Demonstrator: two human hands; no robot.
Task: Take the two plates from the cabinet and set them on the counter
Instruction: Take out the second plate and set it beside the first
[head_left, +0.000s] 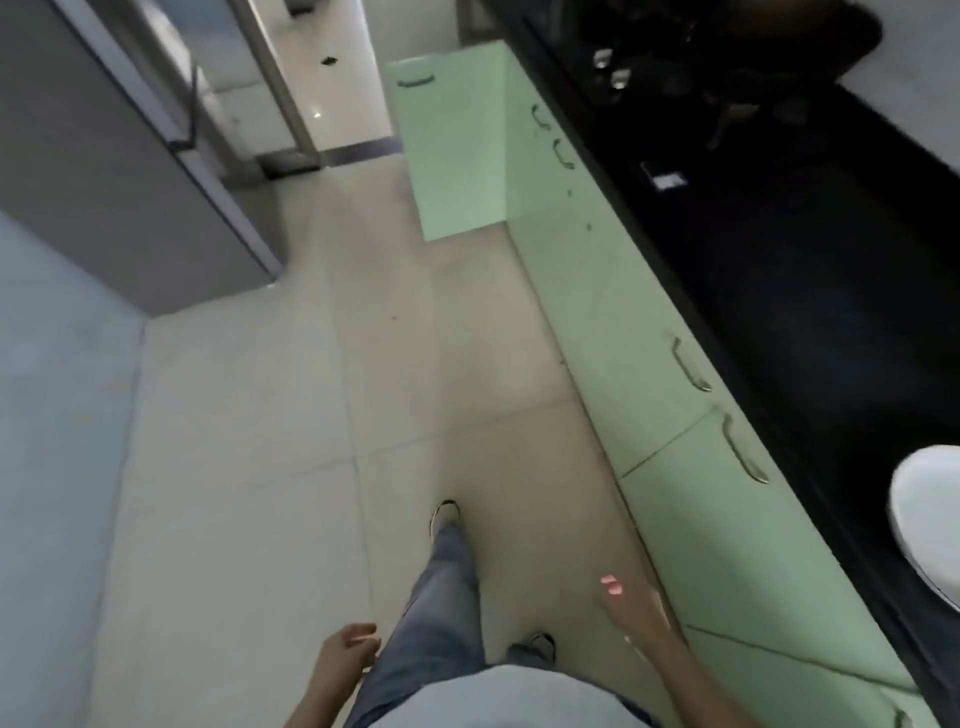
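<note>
A white plate (927, 519) lies on the black counter (779, 291) at the right edge of the view, partly cut off. Pale green lower cabinets (649, 332) run under the counter, and one door (452, 145) stands open at the far end. My left hand (345, 649) hangs at my side with fingers loosely curled and nothing in it. My right hand (631, 605) is out low beside the cabinet fronts, fingers apart and empty. No second plate is visible.
I stand on a beige tiled floor (260, 467) with my legs in jeans below me. A grey appliance (130, 171) stands at the left. Dark items sit at the counter's far end (675, 62). A doorway opens ahead.
</note>
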